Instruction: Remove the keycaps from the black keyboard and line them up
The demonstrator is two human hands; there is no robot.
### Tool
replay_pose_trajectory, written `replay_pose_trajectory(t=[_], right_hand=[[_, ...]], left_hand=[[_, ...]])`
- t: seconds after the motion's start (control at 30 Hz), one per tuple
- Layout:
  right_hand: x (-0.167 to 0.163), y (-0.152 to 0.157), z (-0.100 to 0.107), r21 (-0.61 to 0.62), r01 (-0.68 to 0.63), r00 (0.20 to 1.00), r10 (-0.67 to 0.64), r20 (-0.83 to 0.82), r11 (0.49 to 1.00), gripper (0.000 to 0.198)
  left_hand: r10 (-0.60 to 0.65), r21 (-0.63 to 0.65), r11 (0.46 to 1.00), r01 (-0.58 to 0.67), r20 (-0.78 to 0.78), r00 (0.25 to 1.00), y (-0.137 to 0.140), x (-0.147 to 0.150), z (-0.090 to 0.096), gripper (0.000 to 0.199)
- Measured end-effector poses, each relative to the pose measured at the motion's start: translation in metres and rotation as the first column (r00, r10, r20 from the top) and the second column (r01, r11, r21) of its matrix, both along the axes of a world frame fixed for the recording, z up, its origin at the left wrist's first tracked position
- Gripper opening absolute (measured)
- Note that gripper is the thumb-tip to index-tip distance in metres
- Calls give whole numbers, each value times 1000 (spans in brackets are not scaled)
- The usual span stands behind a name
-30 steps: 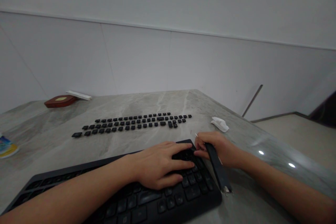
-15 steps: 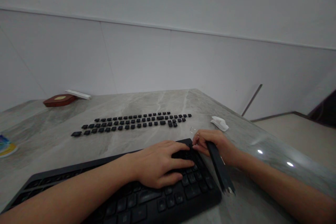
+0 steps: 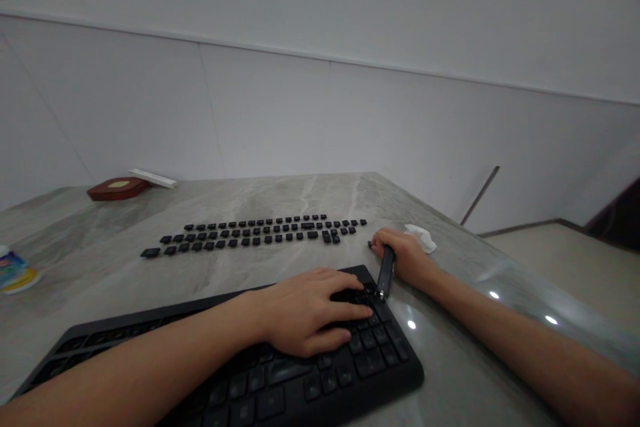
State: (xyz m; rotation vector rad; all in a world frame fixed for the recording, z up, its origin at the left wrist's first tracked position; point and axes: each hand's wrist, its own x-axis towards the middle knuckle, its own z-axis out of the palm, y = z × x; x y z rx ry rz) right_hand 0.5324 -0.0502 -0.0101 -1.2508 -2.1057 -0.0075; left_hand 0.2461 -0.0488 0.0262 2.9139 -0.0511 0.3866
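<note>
A black keyboard (image 3: 367, 383) lies along the front of the table, with dark gaps in its upper rows. My left hand (image 3: 313, 313) rests on its right part, fingers stretched out and apart over the keys. Beyond the keyboard's upper right corner, my right hand (image 3: 400, 255) is closed around a long black tool (image 3: 385, 273) with a metal tip, which points back toward me. At that hand's fingertips shows a small dark keycap (image 3: 370, 245); whether it is pinched or lies on the table I cannot tell. Removed keycaps (image 3: 257, 230) lie in several rows behind the keyboard.
A crumpled white tissue (image 3: 421, 238) lies just behind my right hand. At the back left, a reddish-brown box (image 3: 117, 190) sits beside a white bar (image 3: 153, 178). A colourful container (image 3: 17, 272) stands at the left edge. The grey marble-patterned table (image 3: 480, 353) drops off on the right.
My right hand has moved away from the keyboard's upper right corner, farther back toward the right end of the keycap rows, carrying the black tool. My left hand has stayed on the keys.
</note>
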Motion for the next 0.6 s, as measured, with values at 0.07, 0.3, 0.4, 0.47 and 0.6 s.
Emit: replay_pose_trajectory(t=[0.07,0.3,0.4,0.47,0.6], right_hand=[[0,0,-1,-11,0,1000,0,-5,1000,19],[1,2,-7,-8,33,998,-33,-58,999,18],[5,10,-10,12,66,994,-65,-92,998,18],[7,20,-12,23,73,993,-70,-100,997,17],[10,43,-13,31,41,996,-38,-82,999,16]], left_hand=[[2,5,1000,-2,-4,1000,0,0,0,43],[2,-1,1000,-2,-3,1000,0,1,-3,43],[6,-9,1000,-6,-8,1000,0,0,-2,43],[4,-10,1000,-5,-18,1000,0,0,-2,44],[10,-13,1000,-10,-14,1000,-1,1,0,44]])
